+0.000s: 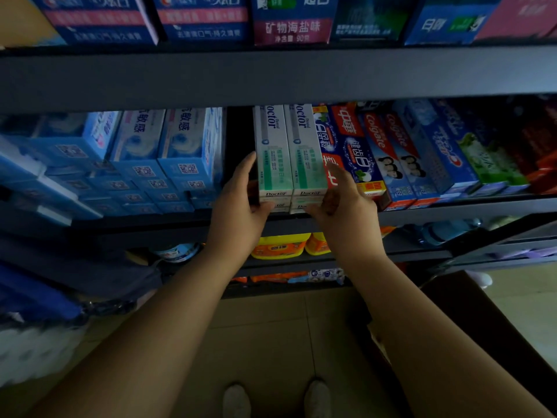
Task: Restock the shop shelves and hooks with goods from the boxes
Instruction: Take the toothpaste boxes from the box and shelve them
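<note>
Toothpaste boxes (289, 152) | dark shelf (452, 208) | tiled floor (271, 321) | both hands grip stack: left (238, 203), right (343, 203)

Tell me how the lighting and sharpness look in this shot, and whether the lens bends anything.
Head view: dim overall, darkest at the far right of the middle shelf; the white Doctor boxes between the left hand and right hand are the best lit and readable; the blue boxes at left are soft and smeared; the wide lens bows the shelf edges; no glare.
</note>
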Demonstrator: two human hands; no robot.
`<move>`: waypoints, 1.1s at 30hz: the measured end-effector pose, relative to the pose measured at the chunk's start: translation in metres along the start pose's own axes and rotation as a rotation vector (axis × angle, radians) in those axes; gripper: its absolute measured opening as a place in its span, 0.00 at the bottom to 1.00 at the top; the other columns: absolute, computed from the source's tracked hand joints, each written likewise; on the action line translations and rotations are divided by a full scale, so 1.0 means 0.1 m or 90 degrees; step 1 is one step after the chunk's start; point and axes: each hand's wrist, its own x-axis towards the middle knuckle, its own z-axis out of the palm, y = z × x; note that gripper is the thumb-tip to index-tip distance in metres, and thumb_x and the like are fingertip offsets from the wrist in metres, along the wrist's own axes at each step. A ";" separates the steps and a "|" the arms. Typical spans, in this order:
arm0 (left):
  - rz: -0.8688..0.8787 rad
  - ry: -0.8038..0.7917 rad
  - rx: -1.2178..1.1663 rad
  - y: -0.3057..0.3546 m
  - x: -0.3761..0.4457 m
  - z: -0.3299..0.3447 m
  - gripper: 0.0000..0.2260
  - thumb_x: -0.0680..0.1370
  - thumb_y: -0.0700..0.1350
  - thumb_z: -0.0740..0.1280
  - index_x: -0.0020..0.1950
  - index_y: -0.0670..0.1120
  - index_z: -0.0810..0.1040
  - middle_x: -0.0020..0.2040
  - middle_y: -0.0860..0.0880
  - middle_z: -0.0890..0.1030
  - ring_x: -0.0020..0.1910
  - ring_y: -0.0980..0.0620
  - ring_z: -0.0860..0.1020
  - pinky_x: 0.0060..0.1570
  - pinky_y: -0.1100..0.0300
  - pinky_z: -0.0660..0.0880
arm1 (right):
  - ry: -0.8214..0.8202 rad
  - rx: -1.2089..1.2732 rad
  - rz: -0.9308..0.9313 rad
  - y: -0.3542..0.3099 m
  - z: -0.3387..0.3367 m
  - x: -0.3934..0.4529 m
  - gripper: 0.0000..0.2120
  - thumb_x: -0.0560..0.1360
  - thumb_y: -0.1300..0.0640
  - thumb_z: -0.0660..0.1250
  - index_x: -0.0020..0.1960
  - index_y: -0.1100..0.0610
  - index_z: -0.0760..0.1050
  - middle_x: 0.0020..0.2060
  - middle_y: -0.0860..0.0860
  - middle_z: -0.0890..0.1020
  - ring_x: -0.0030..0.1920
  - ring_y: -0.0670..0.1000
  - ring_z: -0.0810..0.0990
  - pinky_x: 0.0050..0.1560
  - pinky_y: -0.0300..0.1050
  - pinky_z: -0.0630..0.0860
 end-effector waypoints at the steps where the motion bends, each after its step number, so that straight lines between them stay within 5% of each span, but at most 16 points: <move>1: 0.008 -0.002 -0.003 0.01 -0.01 0.00 0.38 0.74 0.36 0.71 0.77 0.56 0.56 0.65 0.51 0.76 0.61 0.56 0.76 0.53 0.77 0.71 | -0.001 0.001 -0.006 0.00 0.01 -0.01 0.33 0.73 0.60 0.72 0.73 0.47 0.61 0.53 0.49 0.80 0.48 0.47 0.80 0.49 0.42 0.78; 4: 0.032 0.009 0.016 0.01 -0.01 0.03 0.34 0.74 0.35 0.71 0.75 0.54 0.62 0.65 0.47 0.75 0.61 0.52 0.76 0.57 0.68 0.74 | 0.016 -0.026 -0.027 -0.02 0.05 -0.02 0.33 0.73 0.60 0.71 0.72 0.45 0.62 0.56 0.51 0.77 0.49 0.50 0.80 0.49 0.51 0.80; 7: 0.036 0.017 0.032 0.00 0.00 0.03 0.30 0.74 0.34 0.70 0.73 0.51 0.66 0.64 0.46 0.76 0.60 0.52 0.77 0.53 0.75 0.69 | 0.024 -0.022 -0.036 -0.02 0.07 0.00 0.30 0.73 0.61 0.71 0.70 0.47 0.64 0.57 0.51 0.76 0.48 0.50 0.79 0.49 0.50 0.80; 10: 0.043 0.004 0.031 0.01 -0.02 0.01 0.30 0.73 0.35 0.71 0.72 0.50 0.67 0.63 0.46 0.76 0.61 0.51 0.76 0.57 0.66 0.71 | 0.024 -0.010 -0.034 -0.01 0.09 -0.01 0.30 0.73 0.62 0.71 0.70 0.47 0.64 0.57 0.51 0.76 0.48 0.51 0.79 0.49 0.52 0.80; 14: 0.039 -0.009 0.033 0.03 -0.02 -0.02 0.29 0.74 0.35 0.70 0.72 0.50 0.67 0.65 0.46 0.75 0.62 0.53 0.75 0.52 0.79 0.67 | 0.042 -0.032 -0.025 -0.01 0.14 -0.03 0.31 0.74 0.61 0.70 0.71 0.45 0.62 0.60 0.50 0.73 0.49 0.53 0.80 0.45 0.54 0.81; 21: -0.003 -0.024 -0.040 0.20 -0.02 -0.02 0.25 0.74 0.43 0.72 0.68 0.47 0.66 0.58 0.57 0.71 0.56 0.60 0.71 0.43 0.86 0.63 | 0.070 0.045 -0.027 -0.02 0.20 -0.05 0.27 0.75 0.54 0.70 0.70 0.48 0.64 0.62 0.50 0.74 0.54 0.55 0.77 0.50 0.49 0.79; 28: -0.019 -0.058 -0.075 0.19 -0.05 -0.06 0.26 0.75 0.39 0.70 0.70 0.50 0.65 0.61 0.57 0.72 0.53 0.67 0.71 0.46 0.83 0.66 | 0.064 0.068 -0.002 -0.05 0.21 -0.07 0.28 0.75 0.55 0.70 0.71 0.46 0.63 0.64 0.50 0.72 0.59 0.54 0.75 0.53 0.49 0.78; 31: 0.026 0.027 -0.011 0.18 -0.13 -0.05 0.24 0.74 0.39 0.70 0.68 0.47 0.69 0.64 0.50 0.70 0.63 0.55 0.72 0.62 0.62 0.72 | 0.076 0.065 0.002 -0.07 0.17 -0.14 0.30 0.75 0.57 0.69 0.73 0.48 0.62 0.65 0.50 0.68 0.64 0.49 0.71 0.54 0.33 0.72; 33: 0.090 0.113 0.006 0.19 -0.25 -0.07 0.18 0.74 0.37 0.69 0.63 0.42 0.72 0.59 0.49 0.69 0.59 0.52 0.74 0.60 0.62 0.73 | 0.109 0.091 0.016 -0.06 0.11 -0.23 0.27 0.75 0.58 0.69 0.72 0.51 0.64 0.64 0.49 0.70 0.61 0.44 0.71 0.48 0.20 0.65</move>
